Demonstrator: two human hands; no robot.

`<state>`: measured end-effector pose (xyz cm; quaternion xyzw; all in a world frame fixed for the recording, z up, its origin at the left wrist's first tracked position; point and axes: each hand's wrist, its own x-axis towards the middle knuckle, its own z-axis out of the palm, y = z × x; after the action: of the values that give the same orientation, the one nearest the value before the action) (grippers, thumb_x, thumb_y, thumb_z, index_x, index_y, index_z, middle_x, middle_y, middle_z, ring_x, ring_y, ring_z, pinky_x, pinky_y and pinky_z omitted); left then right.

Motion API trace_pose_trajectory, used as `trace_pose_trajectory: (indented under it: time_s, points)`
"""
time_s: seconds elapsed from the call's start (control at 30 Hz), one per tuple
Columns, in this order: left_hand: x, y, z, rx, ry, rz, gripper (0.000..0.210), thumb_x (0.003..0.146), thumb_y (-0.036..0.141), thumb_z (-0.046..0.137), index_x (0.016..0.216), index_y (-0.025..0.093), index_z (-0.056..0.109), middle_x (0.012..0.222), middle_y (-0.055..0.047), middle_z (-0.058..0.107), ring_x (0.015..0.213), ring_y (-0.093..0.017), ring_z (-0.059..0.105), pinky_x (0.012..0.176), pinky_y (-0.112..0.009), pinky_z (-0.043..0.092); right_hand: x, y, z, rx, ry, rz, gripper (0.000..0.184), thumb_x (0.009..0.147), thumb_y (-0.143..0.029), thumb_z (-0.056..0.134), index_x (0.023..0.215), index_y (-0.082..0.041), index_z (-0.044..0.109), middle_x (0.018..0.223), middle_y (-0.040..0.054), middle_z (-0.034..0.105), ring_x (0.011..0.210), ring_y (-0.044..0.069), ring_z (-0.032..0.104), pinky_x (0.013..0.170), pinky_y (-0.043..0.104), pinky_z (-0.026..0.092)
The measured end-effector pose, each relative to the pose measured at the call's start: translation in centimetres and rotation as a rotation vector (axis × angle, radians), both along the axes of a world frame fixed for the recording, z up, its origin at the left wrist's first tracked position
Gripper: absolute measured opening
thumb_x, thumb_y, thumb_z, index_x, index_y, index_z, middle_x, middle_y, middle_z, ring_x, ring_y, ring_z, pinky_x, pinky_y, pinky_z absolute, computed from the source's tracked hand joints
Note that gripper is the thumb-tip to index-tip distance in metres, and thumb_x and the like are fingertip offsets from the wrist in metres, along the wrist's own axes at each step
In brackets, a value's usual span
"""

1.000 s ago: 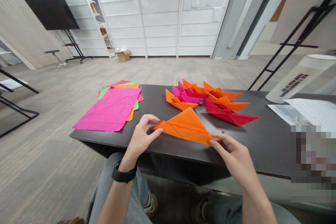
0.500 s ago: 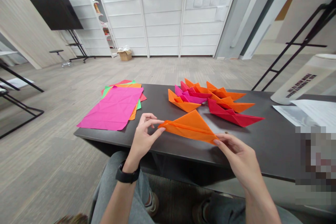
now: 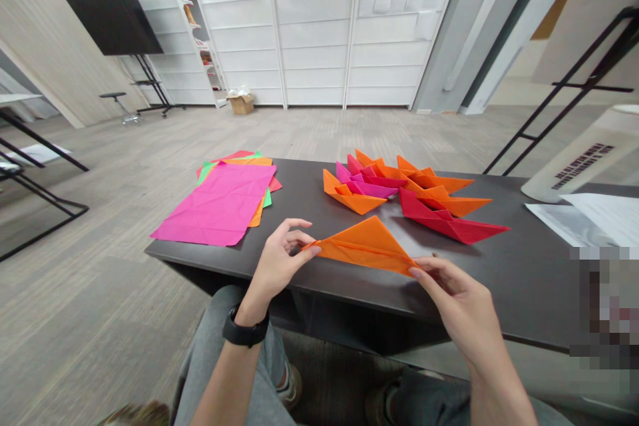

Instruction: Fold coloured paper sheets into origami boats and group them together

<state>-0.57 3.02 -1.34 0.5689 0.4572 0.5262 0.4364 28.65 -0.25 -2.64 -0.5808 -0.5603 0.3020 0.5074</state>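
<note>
An orange fold (image 3: 363, 247), a flat triangle with a turned-up lower band, is held just above the near edge of the dark table (image 3: 499, 273). Its left tip is pinched by the left hand (image 3: 279, 263) between thumb and forefinger; its right tip is gripped by the fingertips of the right hand (image 3: 456, 303). The step in hand is judged to be a late fold of a paper boat, with the hat shape formed and its ends held. The next move is judged to call for the two tips to be brought together so that the pocket opens, with light pressure so the paper is not torn. Finished boats (image 3: 414, 196), orange, pink and red, are grouped at the far middle; flat sheets (image 3: 219, 203) are stacked at the far left. The underside of the fold is hidden. A white bottle (image 3: 574, 163) and papers (image 3: 589, 216) at the right are cut off, and a patch at the near right is blurred out.
</note>
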Motion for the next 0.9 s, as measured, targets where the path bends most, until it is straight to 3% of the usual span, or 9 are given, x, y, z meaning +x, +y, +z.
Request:
trace_pose_trajectory:
  time_s: [0.27,0.4,0.6,0.9]
  points:
    - [-0.13,0.49,-0.22,-0.007,-0.103,0.07,0.043,0.066,0.028,0.086,0.097,0.02,0.056,0.079,-0.001,0.076,0.08,-0.019,0.074,0.079,-0.031,0.057,-0.38,0.07,0.13,-0.051,-0.036,0.006,0.04,0.075,-0.055,0.076,0.095,-0.02,0.08,0.091,0.0095,0.078,0.081,0.029,0.072,0.08,0.043,0.058]
    - [-0.21,0.45,-0.25,0.007,-0.093,0.08,0.039,0.067,0.025,0.085,0.097,0.019,0.06,0.081,-0.002,0.076,0.08,-0.018,0.073,0.078,-0.029,0.057,-0.46,-0.06,0.37,-0.082,-0.038,0.018,0.035,0.074,-0.053,0.076,0.089,-0.021,0.081,0.092,0.009,0.079,0.084,0.029,0.073,0.079,0.041,0.059]
    - [-0.28,0.33,-0.24,0.031,-0.005,0.048,0.016,0.074,0.026,0.08,0.085,0.016,0.073,0.087,-0.006,0.077,0.085,-0.02,0.073,0.081,-0.031,0.058,-0.42,-0.03,0.4,-0.089,-0.014,0.002,0.036,0.074,-0.053,0.076,0.089,-0.021,0.081,0.089,0.0088,0.078,0.08,0.028,0.072,0.076,0.039,0.058]
    - [-0.58,0.65,-0.84,0.026,-0.03,0.112,0.02,0.069,0.023,0.084,0.086,0.016,0.076,0.085,-0.007,0.079,0.079,-0.019,0.073,0.078,-0.03,0.059,-0.52,-0.11,0.34,-0.121,0.022,-0.003,0.039,0.071,-0.054,0.078,0.09,-0.02,0.081,0.091,0.0101,0.079,0.083,0.03,0.072,0.078,0.041,0.058]
